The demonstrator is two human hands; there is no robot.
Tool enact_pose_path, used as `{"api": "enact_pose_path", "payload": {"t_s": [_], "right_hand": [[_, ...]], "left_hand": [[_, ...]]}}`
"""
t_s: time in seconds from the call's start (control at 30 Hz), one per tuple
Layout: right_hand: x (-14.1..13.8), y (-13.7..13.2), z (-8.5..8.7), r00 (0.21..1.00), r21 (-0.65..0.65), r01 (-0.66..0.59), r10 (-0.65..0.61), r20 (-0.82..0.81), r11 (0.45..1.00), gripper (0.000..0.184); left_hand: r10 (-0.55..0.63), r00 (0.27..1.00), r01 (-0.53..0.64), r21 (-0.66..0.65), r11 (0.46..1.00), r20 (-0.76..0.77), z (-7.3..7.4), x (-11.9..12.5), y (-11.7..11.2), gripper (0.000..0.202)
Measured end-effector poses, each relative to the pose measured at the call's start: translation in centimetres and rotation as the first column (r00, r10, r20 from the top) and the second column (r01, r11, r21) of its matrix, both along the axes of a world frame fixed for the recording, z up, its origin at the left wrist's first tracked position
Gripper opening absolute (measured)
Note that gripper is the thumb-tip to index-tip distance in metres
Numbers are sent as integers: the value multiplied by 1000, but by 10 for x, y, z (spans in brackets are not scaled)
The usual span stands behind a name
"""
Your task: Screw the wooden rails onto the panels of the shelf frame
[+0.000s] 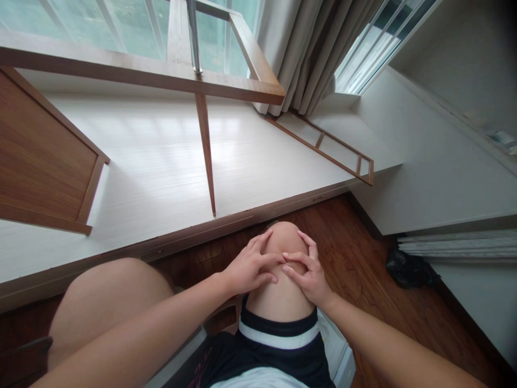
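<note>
Both hands rest on my bent right knee (285,237), just above the black shorts with a white band (278,337). From the left side, my left hand (252,264) lies on the knee with its fingers apart and nothing held. My right hand (307,269) touches the knee from the other side, fingers spread and bent over it, also empty. The fingertips of the two hands meet or nearly meet in the middle. My bare left knee (113,291) is at the lower left, away from the hands.
A white ledge (161,140) runs ahead. On it stand a wooden frame (226,89) with a metal rod (194,37), a brown wooden panel (48,161) and a narrow ladder-like frame (323,145). Grey curtains (307,48) hang behind. A black bag (410,268) sits on the wooden floor.
</note>
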State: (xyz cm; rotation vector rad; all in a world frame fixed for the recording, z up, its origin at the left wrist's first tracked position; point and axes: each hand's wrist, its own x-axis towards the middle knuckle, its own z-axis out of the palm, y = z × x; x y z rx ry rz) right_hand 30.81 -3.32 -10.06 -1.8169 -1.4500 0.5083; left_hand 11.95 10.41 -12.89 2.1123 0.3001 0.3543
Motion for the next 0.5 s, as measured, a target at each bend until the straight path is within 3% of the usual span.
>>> {"api": "enact_pose_path", "payload": {"t_s": [0.5], "right_hand": [[-7, -7, -1, 999, 37, -8, 7, 37, 999, 15]], "left_hand": [[37, 997, -37, 8, 999, 60, 3, -8, -19, 59]]}}
